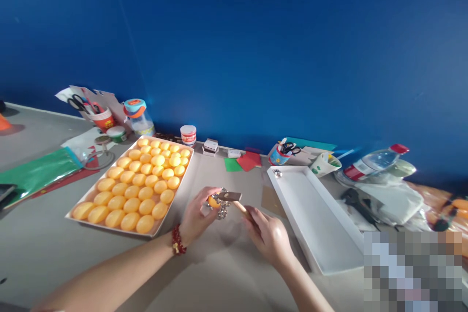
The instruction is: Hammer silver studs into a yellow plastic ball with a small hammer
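My left hand (199, 214), a red bead bracelet at its wrist, is closed round an orange ball (214, 201) that looks like a table tennis ball. Small shiny silver pieces (222, 212) cluster about the ball; their kind is too small to make out. My right hand (269, 235) grips the light wooden handle of a small hammer (230, 197). Its dark head lies across the upper right of the ball, at or very near the silver pieces. Left of my hands, a shallow box (158, 229) holds rows of similar orange balls (139, 192).
A long white tray (321, 224) lies at right, with a small silver cluster (278, 173) in its far corner. Green paper (233, 165) and red paper (249, 161) lie ahead. Cups of scissors, jars and a plastic bottle (373, 163) line the blue wall (234, 48).
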The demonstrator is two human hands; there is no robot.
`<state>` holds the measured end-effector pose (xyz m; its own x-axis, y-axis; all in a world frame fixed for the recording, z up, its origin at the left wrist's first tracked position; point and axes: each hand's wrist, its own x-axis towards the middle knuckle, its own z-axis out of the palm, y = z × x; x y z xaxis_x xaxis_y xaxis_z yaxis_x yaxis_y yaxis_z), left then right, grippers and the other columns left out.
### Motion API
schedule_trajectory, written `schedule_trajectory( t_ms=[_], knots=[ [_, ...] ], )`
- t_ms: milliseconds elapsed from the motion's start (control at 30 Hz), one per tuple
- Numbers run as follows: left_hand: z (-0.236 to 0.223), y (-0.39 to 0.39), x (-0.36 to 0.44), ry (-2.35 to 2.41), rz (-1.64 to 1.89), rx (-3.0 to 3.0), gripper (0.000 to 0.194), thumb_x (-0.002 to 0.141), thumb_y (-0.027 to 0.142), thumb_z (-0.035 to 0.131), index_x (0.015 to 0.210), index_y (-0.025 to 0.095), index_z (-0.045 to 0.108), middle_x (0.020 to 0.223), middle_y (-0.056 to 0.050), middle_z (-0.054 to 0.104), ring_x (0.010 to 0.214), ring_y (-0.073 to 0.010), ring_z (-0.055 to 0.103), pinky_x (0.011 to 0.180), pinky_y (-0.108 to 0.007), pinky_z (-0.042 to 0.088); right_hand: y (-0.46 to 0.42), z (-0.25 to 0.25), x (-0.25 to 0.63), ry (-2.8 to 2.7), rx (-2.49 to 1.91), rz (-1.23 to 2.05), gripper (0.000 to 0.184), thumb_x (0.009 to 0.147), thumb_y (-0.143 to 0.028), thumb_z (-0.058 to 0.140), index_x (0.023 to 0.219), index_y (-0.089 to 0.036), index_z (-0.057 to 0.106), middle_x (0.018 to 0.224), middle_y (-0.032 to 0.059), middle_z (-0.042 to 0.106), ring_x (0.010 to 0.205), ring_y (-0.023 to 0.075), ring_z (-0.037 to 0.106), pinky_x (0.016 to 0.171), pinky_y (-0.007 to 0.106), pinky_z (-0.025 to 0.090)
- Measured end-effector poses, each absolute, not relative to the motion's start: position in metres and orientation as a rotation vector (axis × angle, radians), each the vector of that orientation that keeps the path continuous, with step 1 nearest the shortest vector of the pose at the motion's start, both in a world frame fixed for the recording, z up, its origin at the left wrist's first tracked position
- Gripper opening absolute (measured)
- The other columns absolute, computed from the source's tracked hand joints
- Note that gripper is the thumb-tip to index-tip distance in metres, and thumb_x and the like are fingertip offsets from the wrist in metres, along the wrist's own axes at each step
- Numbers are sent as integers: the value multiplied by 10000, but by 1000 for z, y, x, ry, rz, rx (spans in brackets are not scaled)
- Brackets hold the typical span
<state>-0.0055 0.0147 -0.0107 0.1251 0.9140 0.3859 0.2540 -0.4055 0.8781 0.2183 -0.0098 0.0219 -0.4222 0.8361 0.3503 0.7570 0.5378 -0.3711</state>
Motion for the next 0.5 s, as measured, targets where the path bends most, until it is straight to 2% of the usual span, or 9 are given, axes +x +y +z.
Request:
schedule_trajectory(
  t_ms=[200, 500],
  knots=[
    [-14, 16, -7, 1108, 1353, 1841, 315, 844, 190, 595, 1156, 229, 615, 1155, -85, 657, 1099, -257, 598, 962, -424, 478, -9, 24, 219, -2318, -1317, 218, 258, 969, -301, 413, 1071, -163, 606, 785, 67, 721, 570, 167, 646, 519, 233, 386],
    [-19, 16, -7, 1122, 1368, 1944, 437, 833, 141, 583, 1253, 262, 580, 1199, -76, 635, 1123, -250, 559, 986, -423, 469, -10, 28, 218, -2310, -1297, 216, 262, 980, -302, 395, 1054, -158, 601, 791, 69, 720, 575, 161, 648, 530, 230, 384]
  ],
)
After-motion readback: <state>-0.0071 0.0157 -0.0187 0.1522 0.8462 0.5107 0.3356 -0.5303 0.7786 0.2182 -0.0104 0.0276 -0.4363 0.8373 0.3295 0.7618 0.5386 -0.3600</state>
